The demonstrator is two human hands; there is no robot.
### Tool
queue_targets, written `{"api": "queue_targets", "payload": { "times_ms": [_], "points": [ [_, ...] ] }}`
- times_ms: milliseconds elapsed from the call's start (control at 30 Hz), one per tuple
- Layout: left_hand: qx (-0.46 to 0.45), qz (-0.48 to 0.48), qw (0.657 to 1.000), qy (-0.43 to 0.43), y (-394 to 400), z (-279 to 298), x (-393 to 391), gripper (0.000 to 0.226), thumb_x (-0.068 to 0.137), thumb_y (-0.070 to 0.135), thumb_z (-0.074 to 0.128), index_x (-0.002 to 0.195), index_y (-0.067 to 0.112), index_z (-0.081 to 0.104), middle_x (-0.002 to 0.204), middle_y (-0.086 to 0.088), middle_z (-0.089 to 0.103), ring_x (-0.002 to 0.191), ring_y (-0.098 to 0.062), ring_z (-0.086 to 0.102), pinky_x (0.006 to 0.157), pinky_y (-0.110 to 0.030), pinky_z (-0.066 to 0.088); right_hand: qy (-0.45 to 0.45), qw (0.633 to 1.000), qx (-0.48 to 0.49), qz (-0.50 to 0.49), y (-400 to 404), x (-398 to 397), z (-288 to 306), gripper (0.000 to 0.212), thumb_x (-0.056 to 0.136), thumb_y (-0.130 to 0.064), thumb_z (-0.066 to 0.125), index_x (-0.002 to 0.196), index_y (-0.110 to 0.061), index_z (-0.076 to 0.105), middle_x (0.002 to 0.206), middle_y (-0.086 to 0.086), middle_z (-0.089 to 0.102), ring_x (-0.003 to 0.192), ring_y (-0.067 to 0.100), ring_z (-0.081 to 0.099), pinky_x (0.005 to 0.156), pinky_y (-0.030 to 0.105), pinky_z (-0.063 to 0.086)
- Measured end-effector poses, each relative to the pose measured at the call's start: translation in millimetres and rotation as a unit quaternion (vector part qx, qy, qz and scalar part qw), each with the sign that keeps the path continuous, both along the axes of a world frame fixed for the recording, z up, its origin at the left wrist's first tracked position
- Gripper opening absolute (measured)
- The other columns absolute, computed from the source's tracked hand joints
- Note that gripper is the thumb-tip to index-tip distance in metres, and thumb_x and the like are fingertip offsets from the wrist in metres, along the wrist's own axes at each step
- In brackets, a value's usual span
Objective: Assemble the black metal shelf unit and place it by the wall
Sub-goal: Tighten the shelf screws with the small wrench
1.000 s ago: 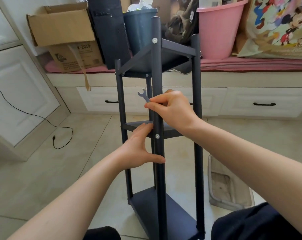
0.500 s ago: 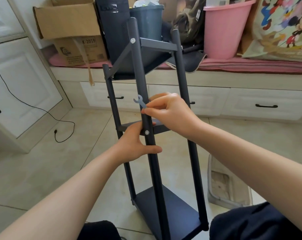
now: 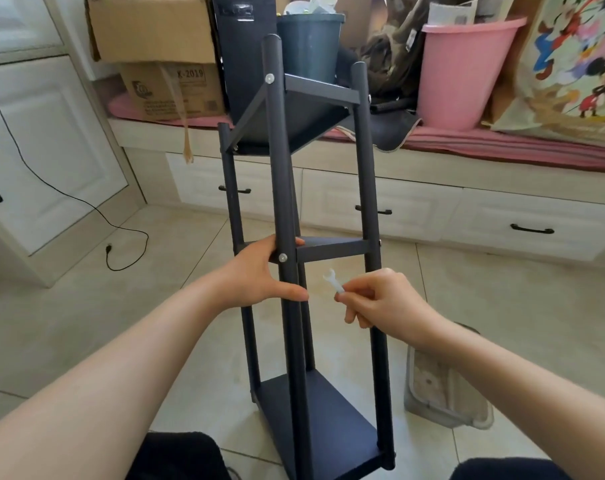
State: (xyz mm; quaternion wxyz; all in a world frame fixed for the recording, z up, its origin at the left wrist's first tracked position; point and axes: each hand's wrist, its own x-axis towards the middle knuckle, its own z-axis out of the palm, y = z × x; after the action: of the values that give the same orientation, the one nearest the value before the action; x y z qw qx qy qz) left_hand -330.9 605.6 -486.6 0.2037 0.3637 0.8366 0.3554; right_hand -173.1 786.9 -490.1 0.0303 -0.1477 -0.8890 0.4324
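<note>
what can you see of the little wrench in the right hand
The wrench is a small, flat, open-ended spanner, pale and glaring in the light, apparently thin metal. The right hand pinches its lower end between thumb and fingertips; the open jaw end points up and left. It hangs free just right of the shelf unit's front post, below the middle shelf, touching neither.

Bright, even daylight, soft shadows, sharp focus, wide-angle bowing at edges.

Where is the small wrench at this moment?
In the head view, the small wrench is pinched in the right hand, right of the shelf unit's front post and just below the middle shelf, touching neither.
</note>
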Motion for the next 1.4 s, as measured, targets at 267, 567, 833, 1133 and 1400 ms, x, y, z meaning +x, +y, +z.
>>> {"api": "queue_targets", "payload": {
  "times_ms": [267,567,833,1133,1400],
  "points": [
    [-0.007,-0.005,1.0,0.009,6,1,-3,0.079,0.064,0.048,0.09,0.123,0.057,0.038,0.11,0.04,0.041,0.098,0.019,0.042,0.084,-0.014,0.035,0.067,0.993,-0.085,-0.044,-18,-12,-24,0.014,0.096,-0.016,0.062,0.094,-0.012,0.075,0.066,-0.003,0.069,0.053,0.0,0.056,0.057,0.012,0.045],
    [-0.01,-0.01,1.0,-0.004,4,3,-3,0.082,0.066,0.041,0.092,0.132,0.049,0.044,0.114,0.037,0.046,0.1,0.02,0.042,0.09,-0.015,0.034,0.111,0.985,-0.114,-0.06,-26,-32,-26,0.017,0.096,-0.021,0.063,0.096,-0.013,0.077,0.064,-0.01,0.065,0.057,-0.001,0.055,0.06,0.011,0.044],
    [-0.007,-0.015,1.0,-0.001,7,4,-3,0.083,0.063,0.042,0.093,0.132,0.049,0.047,0.118,0.036,0.049,0.103,0.023,0.042,0.087,-0.009,0.032,0.175,0.977,-0.073,-0.099,-31,-34,-33,0.018,0.094,-0.02,0.065,0.102,-0.011,0.079,0.07,-0.008,0.067,0.061,-0.001,0.057,0.059,0.009,0.043],
    [-0.012,-0.017,1.0,-0.002,11,7,1,0.085,0.063,0.04,0.093,0.134,0.047,0.047,0.121,0.032,0.051,0.105,0.022,0.042,0.091,-0.012,0.034,0.2,0.973,-0.06,-0.098,-33,-39,-41,0.019,0.096,-0.021,0.062,0.093,-0.015,0.08,0.073,-0.005,0.072,0.072,0.008,0.065,0.076,0.027,0.056],
    [-0.011,-0.016,1.0,-0.006,11,6,-1,0.083,0.062,0.041,0.094,0.13,0.051,0.048,0.123,0.029,0.053,0.109,0.019,0.045,0.092,-0.013,0.036,0.254,0.956,-0.103,-0.104,-42,-47,-61,0.018,0.096,-0.011,0.061,0.098,-0.006,0.078,0.07,-0.012,0.067,0.063,0.0,0.061,0.061,0.009,0.042]
  ]
}}
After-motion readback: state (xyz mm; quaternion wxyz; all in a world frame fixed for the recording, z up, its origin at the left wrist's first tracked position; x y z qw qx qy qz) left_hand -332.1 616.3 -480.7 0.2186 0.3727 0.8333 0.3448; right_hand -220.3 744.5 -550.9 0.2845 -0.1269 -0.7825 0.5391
